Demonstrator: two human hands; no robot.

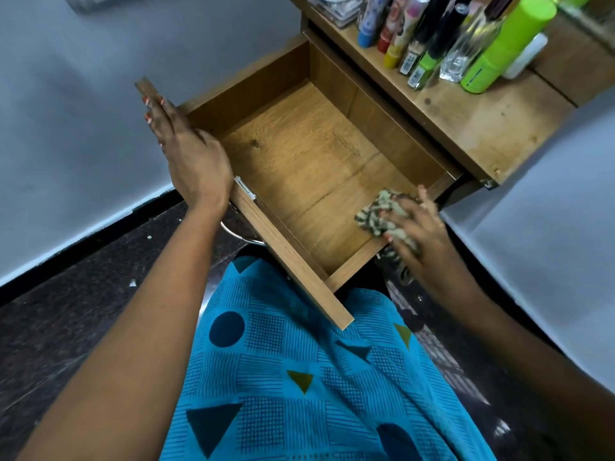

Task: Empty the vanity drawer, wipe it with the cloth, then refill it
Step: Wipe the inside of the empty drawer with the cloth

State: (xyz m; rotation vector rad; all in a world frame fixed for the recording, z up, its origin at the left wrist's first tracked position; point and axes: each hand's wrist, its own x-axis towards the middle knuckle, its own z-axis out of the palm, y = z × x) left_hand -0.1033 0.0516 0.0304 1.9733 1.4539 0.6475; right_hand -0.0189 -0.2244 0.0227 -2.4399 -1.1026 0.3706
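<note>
The wooden vanity drawer (pixel 299 154) is pulled out wide and holds nothing inside. My left hand (pixel 189 151) lies flat along the drawer's front panel, fingers stretched out over its top edge. My right hand (pixel 419 234) presses a patterned green-and-black cloth (pixel 379 211) onto the drawer's floor at its right side wall, fingers spread over the cloth. Part of the cloth is hidden under my hand.
Several bottles and tubes (pixel 442 38) stand on the vanity top (pixel 482 128) behind the drawer, including a tall green can (pixel 506 48). A metal handle (pixel 239 232) hangs off the drawer front. My lap in blue patterned fabric (pixel 299 377) is below; dark floor on both sides.
</note>
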